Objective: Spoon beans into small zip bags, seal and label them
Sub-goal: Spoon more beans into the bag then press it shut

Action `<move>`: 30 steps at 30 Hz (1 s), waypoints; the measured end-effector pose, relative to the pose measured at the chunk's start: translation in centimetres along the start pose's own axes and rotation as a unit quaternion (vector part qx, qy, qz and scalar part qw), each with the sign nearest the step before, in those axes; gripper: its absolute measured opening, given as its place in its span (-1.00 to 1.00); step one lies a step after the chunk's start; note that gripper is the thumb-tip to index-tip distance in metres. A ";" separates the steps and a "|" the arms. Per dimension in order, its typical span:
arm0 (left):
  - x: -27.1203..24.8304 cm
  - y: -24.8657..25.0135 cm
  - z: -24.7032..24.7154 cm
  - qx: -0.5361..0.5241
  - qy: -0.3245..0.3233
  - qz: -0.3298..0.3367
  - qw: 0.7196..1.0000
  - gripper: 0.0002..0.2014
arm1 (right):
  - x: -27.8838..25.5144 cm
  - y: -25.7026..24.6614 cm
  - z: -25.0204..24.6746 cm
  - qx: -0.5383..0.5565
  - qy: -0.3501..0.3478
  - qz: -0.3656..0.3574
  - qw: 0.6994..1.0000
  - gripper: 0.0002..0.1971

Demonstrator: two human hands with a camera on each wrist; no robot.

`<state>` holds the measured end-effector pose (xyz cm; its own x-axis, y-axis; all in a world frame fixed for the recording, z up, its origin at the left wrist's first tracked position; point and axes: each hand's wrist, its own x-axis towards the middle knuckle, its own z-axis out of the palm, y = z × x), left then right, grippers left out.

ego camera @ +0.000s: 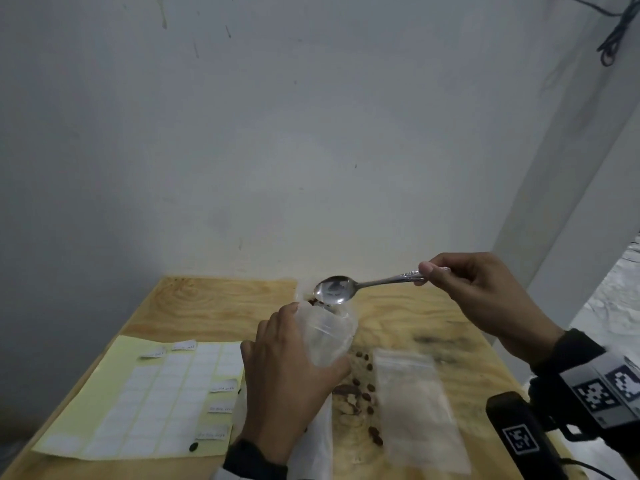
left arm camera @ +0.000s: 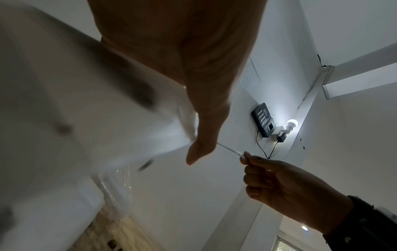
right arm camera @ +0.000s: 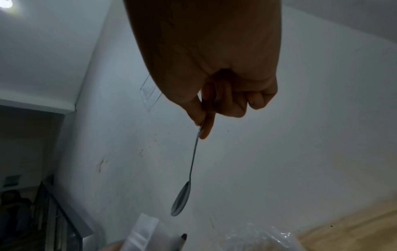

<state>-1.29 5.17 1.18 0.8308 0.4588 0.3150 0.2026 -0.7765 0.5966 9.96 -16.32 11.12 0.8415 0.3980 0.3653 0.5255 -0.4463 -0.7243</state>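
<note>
My left hand [ego camera: 298,348] grips a small clear zip bag [ego camera: 330,336] and holds it upright over the wooden table [ego camera: 214,303]. A few brown beans [ego camera: 313,302] show at the bag's open mouth. Thumb and fingers of my right hand [ego camera: 427,273] pinch the handle of a metal spoon [ego camera: 334,289]. Its bowl hangs just above the bag's mouth and looks empty. In the right wrist view the spoon [right arm camera: 182,201] points down toward the bag [right arm camera: 144,232]. The left wrist view shows my left hand [left arm camera: 201,135] against the blurred bag [left arm camera: 96,101].
A pile of brown and pale beans [ego camera: 356,396] lies on the table under my left hand. An empty zip bag [ego camera: 415,407] lies flat to its right. A yellow label sheet [ego camera: 149,400] with several peeled labels is at the left. One loose bean [ego camera: 194,446] sits at its lower edge.
</note>
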 end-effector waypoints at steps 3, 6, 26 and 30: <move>0.0 -0.1 0.1 -0.006 0.007 0.002 1.000 -0.13 | 0.1 0.3 -0.4 0.026 0.017 0.022 0.999 -0.69; -0.1 -0.3 0.0 -0.016 0.020 0.005 1.000 -0.11 | 0.3 1.1 -0.3 0.058 0.025 0.069 0.996 -0.68; -1.7 -1.6 -1.7 -0.169 0.107 0.019 0.980 -0.05 | 0.6 5.2 4.6 0.116 -0.008 0.256 0.960 -0.68; -1.8 -1.7 -2.0 -0.164 0.106 0.021 0.981 -0.06 | 0.5 5.4 5.2 0.104 -0.012 0.255 0.961 -0.69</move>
<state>-4.12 6.53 1.05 0.7021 0.5357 0.4692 -0.0352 -0.6320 0.7742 12.58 -14.32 4.37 0.9785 0.1903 -0.0800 0.0073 -0.4194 -0.9077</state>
